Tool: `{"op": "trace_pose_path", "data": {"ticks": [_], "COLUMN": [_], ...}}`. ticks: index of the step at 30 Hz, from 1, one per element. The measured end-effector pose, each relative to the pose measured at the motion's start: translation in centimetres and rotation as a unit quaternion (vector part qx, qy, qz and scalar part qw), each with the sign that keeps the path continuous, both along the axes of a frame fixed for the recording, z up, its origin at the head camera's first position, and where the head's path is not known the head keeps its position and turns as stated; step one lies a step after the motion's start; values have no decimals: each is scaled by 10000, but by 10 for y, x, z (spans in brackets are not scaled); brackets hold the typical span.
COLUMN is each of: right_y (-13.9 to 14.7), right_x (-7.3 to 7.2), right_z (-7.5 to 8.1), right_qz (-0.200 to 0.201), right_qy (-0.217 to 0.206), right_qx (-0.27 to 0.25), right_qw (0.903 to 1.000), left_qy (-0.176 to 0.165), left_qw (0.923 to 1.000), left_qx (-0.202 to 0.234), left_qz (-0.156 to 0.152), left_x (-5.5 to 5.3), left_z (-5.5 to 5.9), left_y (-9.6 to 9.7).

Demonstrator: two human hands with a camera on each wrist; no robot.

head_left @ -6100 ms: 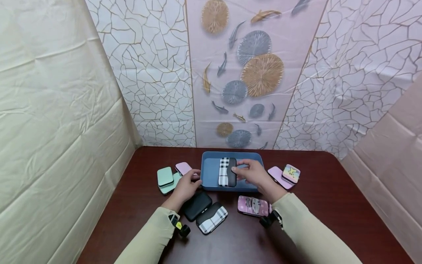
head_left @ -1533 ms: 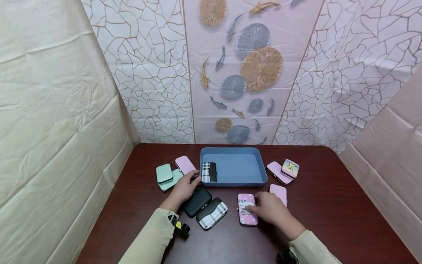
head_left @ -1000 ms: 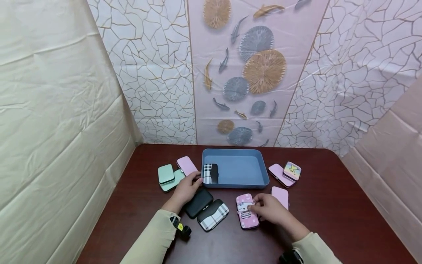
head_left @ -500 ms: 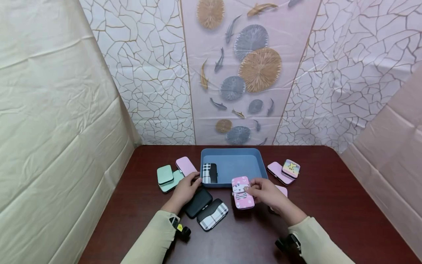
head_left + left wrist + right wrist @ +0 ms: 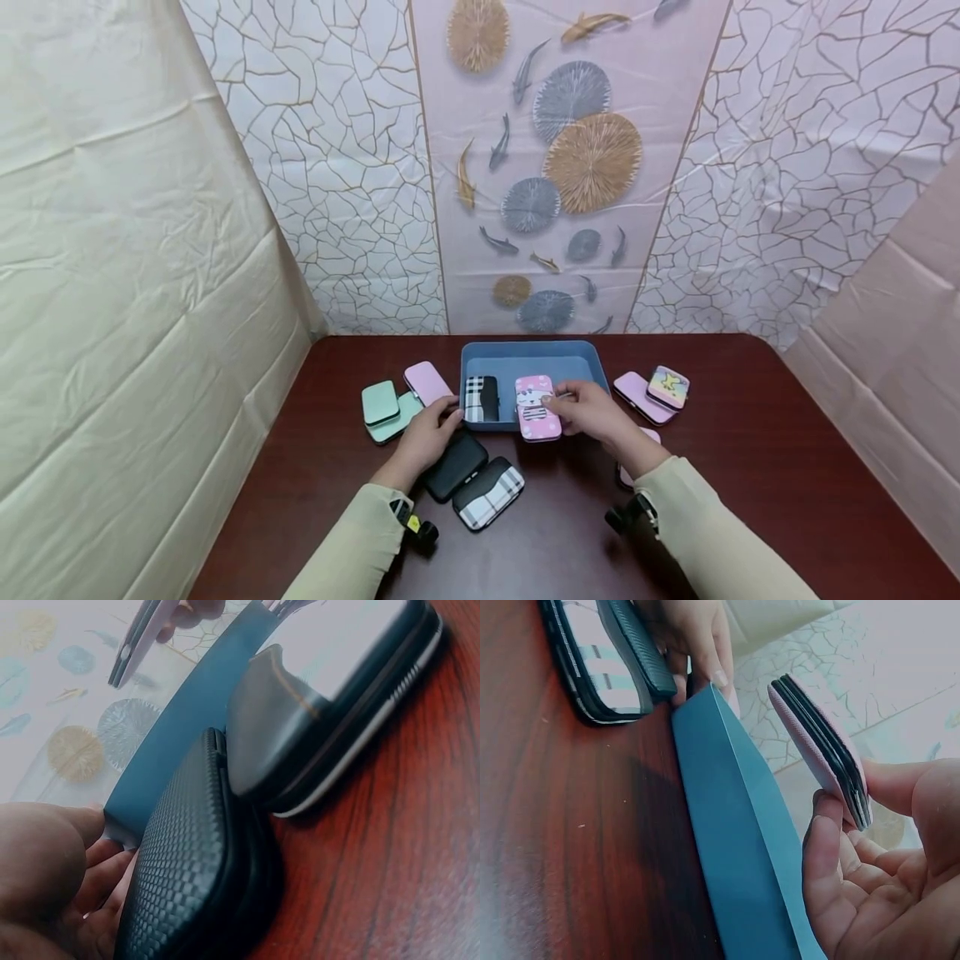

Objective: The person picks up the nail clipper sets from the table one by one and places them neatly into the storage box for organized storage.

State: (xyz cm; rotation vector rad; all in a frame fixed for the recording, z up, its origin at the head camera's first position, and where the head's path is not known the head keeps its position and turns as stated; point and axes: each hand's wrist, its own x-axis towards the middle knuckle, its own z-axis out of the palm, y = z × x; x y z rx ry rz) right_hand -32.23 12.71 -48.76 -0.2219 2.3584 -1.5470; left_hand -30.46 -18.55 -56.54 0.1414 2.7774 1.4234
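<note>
My right hand [image 5: 592, 410] pinches a flat pink case [image 5: 537, 407] with a cartoon print, between thumb and fingers, above the front wall of the blue tray [image 5: 547, 350]. In the right wrist view the case's dark layered edge [image 5: 821, 742] shows, clear of the tray's rim. My left hand [image 5: 425, 439] holds the tray's front left corner, thumb on the near side and fingers beside it. A black-and-white plaid case [image 5: 481, 399] lies in the tray's left end. Just below the left hand sit a black woven-texture case [image 5: 454, 468] and another plaid case [image 5: 489, 493].
Left of the tray lie two mint green cases [image 5: 380, 403], overlapping, and a pink one [image 5: 427, 382]. To its right, a small cartoon-print case [image 5: 667, 388] rests on a pink case [image 5: 637, 395]. Another pink case [image 5: 626, 477] is partly hidden by my right forearm.
My right hand let go of the plaid case in the tray, then took the printed pink case off the table. It has carried it up, forward and left to the tray. The left hand stays at the corner.
</note>
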Motion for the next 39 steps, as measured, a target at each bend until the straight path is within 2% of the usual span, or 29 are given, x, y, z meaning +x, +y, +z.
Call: {"op": "trace_pose_path", "data": {"ticks": [10, 16, 22, 29, 39], "right_y": [-13, -24, -31, -37, -42], "right_x": [-30, -45, -53, -57, -61], "right_z": [-8, -15, -23, -33, -40], "right_qz": [-300, -377, -412, -273, -289], "right_qy": [-218, -147, -81, -67, -84], "right_qx": [189, 274, 340, 582, 844], "right_qw": [9991, 9988, 9985, 9979, 9960], "left_qy": [-4, 10, -3, 21, 48], "left_qw": [10000, 10000, 10000, 10000, 9999], "left_qx": [7, 9, 15, -8, -109], "left_qz": [13, 40, -4, 23, 31], "left_x": [1, 1, 1, 0, 1], "left_z": [-1, -1, -2, -3, -2], "left_y": [-2, -3, -2, -4, -4]}}
